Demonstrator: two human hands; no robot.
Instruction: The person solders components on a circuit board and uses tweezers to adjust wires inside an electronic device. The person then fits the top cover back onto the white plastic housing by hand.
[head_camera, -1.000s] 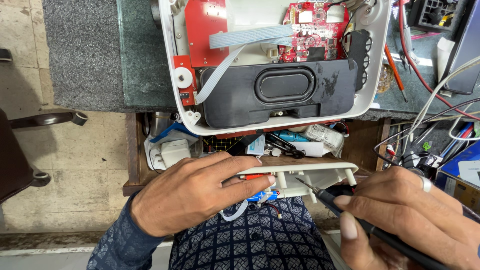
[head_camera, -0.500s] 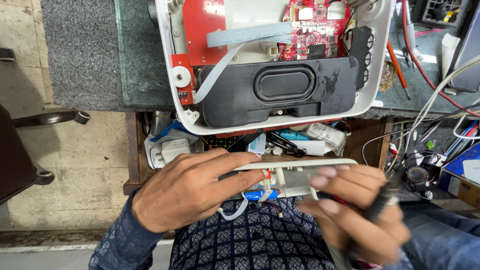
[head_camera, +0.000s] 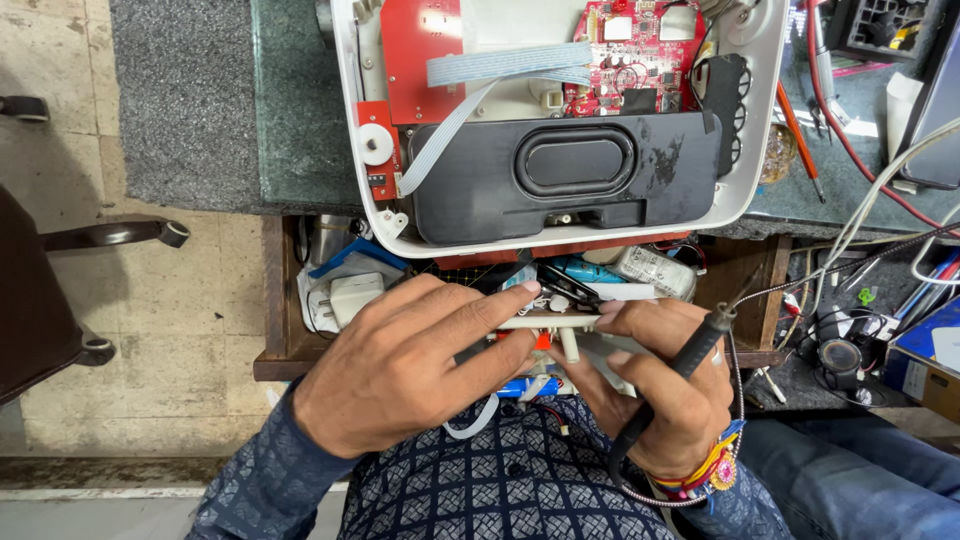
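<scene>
- Head view, looking down: the left hand (head_camera: 405, 375) lies palm-down over a small white plastic part (head_camera: 545, 322), fingers stretched across its near side and pinching it from the left.
- The right hand (head_camera: 660, 385) grips the same white part from the right, thumb on its top edge; it also clasps a black soldering iron (head_camera: 690, 355) between the fingers, tip pointing up and away, its braided cord looping down past the wrist.
- Red and blue bits show under the white part between the two hands; what they are cannot be told.
- The part is held over the person's lap, just in front of an open wooden drawer (head_camera: 275, 300) crowded with a white charger (head_camera: 345, 298) and small odds and ends.
- Beyond the drawer, on the dark green counter (head_camera: 295, 110), lies an opened white device casing (head_camera: 745, 190) with a black speaker box (head_camera: 570, 175), a red circuit board (head_camera: 630, 45) and a grey ribbon cable (head_camera: 500, 65).
- Cables (head_camera: 880, 210) trail at the right.
</scene>
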